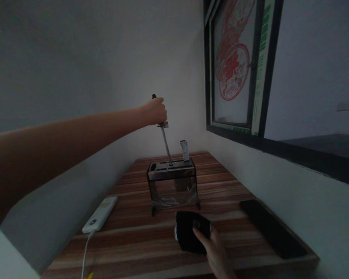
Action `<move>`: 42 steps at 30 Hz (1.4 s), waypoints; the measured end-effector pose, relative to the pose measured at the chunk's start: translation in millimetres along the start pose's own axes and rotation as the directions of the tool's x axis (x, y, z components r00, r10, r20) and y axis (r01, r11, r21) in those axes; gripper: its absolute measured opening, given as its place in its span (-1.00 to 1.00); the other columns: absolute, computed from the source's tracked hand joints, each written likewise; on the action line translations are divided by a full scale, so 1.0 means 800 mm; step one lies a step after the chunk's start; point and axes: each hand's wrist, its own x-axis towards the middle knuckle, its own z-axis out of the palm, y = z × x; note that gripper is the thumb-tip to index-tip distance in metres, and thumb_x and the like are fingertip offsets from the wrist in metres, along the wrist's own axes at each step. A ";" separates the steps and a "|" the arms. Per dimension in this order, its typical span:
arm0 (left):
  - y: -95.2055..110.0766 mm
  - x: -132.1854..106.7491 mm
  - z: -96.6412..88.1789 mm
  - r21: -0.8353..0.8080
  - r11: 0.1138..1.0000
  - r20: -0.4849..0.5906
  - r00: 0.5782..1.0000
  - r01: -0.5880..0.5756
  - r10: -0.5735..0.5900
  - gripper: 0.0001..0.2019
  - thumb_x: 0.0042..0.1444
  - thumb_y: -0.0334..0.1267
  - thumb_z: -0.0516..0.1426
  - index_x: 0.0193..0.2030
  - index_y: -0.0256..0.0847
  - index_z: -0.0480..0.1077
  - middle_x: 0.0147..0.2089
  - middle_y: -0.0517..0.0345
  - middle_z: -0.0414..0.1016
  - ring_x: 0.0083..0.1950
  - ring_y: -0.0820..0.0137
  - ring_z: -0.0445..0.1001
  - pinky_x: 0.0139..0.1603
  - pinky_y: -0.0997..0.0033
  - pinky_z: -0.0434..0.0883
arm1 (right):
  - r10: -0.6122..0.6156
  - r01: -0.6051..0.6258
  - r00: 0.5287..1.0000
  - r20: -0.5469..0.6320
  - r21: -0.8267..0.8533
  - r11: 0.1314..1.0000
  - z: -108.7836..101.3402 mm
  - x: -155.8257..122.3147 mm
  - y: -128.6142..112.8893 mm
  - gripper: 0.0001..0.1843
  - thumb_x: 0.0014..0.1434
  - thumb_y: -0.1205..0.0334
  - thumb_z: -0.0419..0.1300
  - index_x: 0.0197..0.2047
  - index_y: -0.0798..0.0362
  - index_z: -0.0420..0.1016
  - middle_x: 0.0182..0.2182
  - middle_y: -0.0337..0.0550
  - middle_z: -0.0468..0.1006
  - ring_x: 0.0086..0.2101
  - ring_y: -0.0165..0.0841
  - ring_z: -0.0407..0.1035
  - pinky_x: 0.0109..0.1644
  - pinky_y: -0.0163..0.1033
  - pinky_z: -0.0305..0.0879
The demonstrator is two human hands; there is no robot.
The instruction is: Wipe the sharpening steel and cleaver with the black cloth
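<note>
My left hand (155, 111) is closed around the black handle of a sharpening steel (165, 143), held above a clear knife block (173, 186) with a metal slotted top. The rod's tip sits in a slot of the block. A small silver object (185, 150) stands at the block's back right. My right hand (213, 250) rests near the table's front edge, fingers on a black object (189, 231) lying on the wooden table (227, 186); whether it grips it is unclear.
A white power bank (100, 214) with a cable (85, 255) lies at the left by the wall. A flat black slab (272, 228) lies along the right wall. A dark-framed window (238, 69) with a red paper-cut is above right.
</note>
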 end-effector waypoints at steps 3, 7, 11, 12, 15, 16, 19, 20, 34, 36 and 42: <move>-0.018 -0.004 0.008 0.010 1.000 -0.028 1.000 0.009 -0.008 -0.75 0.12 -0.48 0.03 -0.48 -0.23 0.47 -0.43 0.04 0.49 -0.10 0.28 0.43 0.05 0.21 0.08 | 0.007 -0.007 1.000 0.003 -0.003 1.000 0.000 0.000 0.000 -0.45 -0.31 -0.07 0.46 -0.27 0.10 0.61 -0.26 -0.02 0.67 -0.13 -0.01 0.50 0.03 0.00 0.35; -0.048 -0.008 0.014 0.091 0.996 -0.010 1.000 0.019 -0.018 -0.77 0.14 -0.44 0.01 -0.42 -0.24 0.47 -0.38 0.09 0.47 -0.07 0.26 0.42 0.06 0.20 0.10 | 0.009 -0.010 0.999 -0.041 -0.031 0.999 -0.001 0.001 0.002 -0.46 -0.33 -0.08 0.47 -0.29 0.07 0.61 -0.27 -0.02 0.67 -0.13 0.01 0.49 0.03 0.02 0.35; -0.070 -0.017 0.015 0.132 0.991 0.014 1.000 0.026 -0.028 -0.81 0.18 -0.35 0.03 -0.33 -0.25 0.47 -0.32 0.10 0.47 -0.03 0.27 0.42 0.08 0.23 0.10 | 0.025 -0.026 0.999 -0.034 -0.045 0.999 -0.001 0.001 0.000 -0.44 -0.34 -0.10 0.46 -0.28 0.08 0.60 -0.27 -0.02 0.67 -0.11 0.03 0.49 0.06 0.05 0.32; -0.072 -0.022 0.016 0.125 0.992 0.016 0.999 0.033 -0.035 -0.80 0.19 -0.31 0.03 -0.30 -0.26 0.47 -0.30 0.09 0.48 -0.02 0.27 0.42 0.08 0.24 0.10 | 0.030 -0.031 0.999 -0.029 -0.044 0.999 -0.001 0.001 0.000 -0.45 -0.34 -0.09 0.46 -0.28 0.07 0.60 -0.28 -0.02 0.67 -0.12 0.03 0.49 0.05 0.05 0.33; -0.066 -0.043 0.025 0.060 0.992 0.022 0.994 0.107 -0.109 -0.73 0.23 -0.23 -0.01 -0.21 -0.29 0.47 -0.26 0.09 0.48 -0.04 0.29 0.45 0.04 0.28 0.15 | 0.028 -0.029 0.999 -0.014 -0.029 0.999 -0.001 0.001 0.001 -0.48 -0.31 -0.07 0.46 -0.27 0.06 0.61 -0.27 -0.03 0.67 -0.13 0.02 0.50 0.00 0.03 0.37; -0.060 -0.052 0.030 0.025 0.988 0.027 0.988 0.151 -0.151 -0.72 0.23 -0.21 -0.02 -0.19 -0.28 0.47 -0.25 0.10 0.49 -0.05 0.30 0.46 0.02 0.30 0.18 | 0.026 -0.026 1.000 -0.009 -0.025 0.999 -0.001 0.001 0.001 -0.48 -0.30 -0.06 0.46 -0.27 0.05 0.61 -0.27 -0.04 0.67 -0.13 0.02 0.50 -0.01 0.02 0.38; -0.027 -0.082 0.047 -0.193 0.933 0.029 0.953 0.303 -0.303 -0.75 0.18 -0.17 0.03 -0.18 -0.21 0.47 -0.26 0.12 0.52 -0.17 0.34 0.49 -0.17 0.44 0.23 | 0.027 -0.027 1.000 -0.003 -0.021 0.999 -0.002 0.002 0.002 -0.50 -0.28 -0.04 0.46 -0.27 0.06 0.61 -0.28 -0.04 0.67 -0.14 0.00 0.50 -0.02 0.01 0.39; -0.009 -0.092 0.053 -0.305 0.886 0.030 0.934 0.349 -0.357 -0.76 0.17 -0.16 0.04 -0.19 -0.20 0.48 -0.27 0.12 0.53 -0.22 0.34 0.48 -0.25 0.47 0.22 | 0.027 -0.027 1.000 -0.001 -0.020 0.999 -0.002 0.002 0.003 -0.50 -0.28 -0.03 0.47 -0.27 0.07 0.62 -0.29 -0.05 0.67 -0.15 0.00 0.51 -0.02 0.01 0.39; 0.366 -0.243 0.026 -0.549 -0.775 0.637 0.756 0.312 -0.147 -0.57 -0.10 0.14 0.20 -0.59 -0.12 0.15 -0.68 0.38 0.03 -0.64 0.53 0.01 -0.62 0.49 0.04 | 0.029 -0.029 1.000 -0.004 0.122 0.992 0.009 -0.005 -0.010 -0.51 -0.28 0.02 0.49 -0.26 0.08 0.63 -0.27 -0.06 0.68 -0.14 -0.05 0.52 0.06 0.09 0.34; 0.403 -0.258 0.024 -0.412 -0.854 0.682 0.730 0.318 -0.057 -0.53 -0.19 0.19 0.25 -0.58 -0.12 0.17 -0.69 0.39 0.02 -0.65 0.52 0.02 -0.63 0.48 0.03 | 0.042 -0.034 0.998 -0.039 0.181 0.983 0.016 -0.011 -0.011 -0.50 -0.27 0.04 0.49 -0.22 0.05 0.62 -0.24 -0.09 0.67 -0.13 -0.07 0.52 0.09 0.09 0.33; 0.464 -0.294 0.016 -0.260 -0.911 0.737 0.676 0.321 0.028 -0.56 -0.16 0.18 0.27 -0.46 -0.14 0.29 -0.63 0.33 0.14 -0.59 0.48 0.12 -0.56 0.46 0.11 | 0.114 -0.089 0.990 -0.078 0.271 0.958 0.049 -0.035 -0.016 -0.48 -0.30 0.08 0.49 -0.20 0.01 0.59 -0.24 -0.17 0.67 -0.08 -0.10 0.50 0.14 0.05 0.31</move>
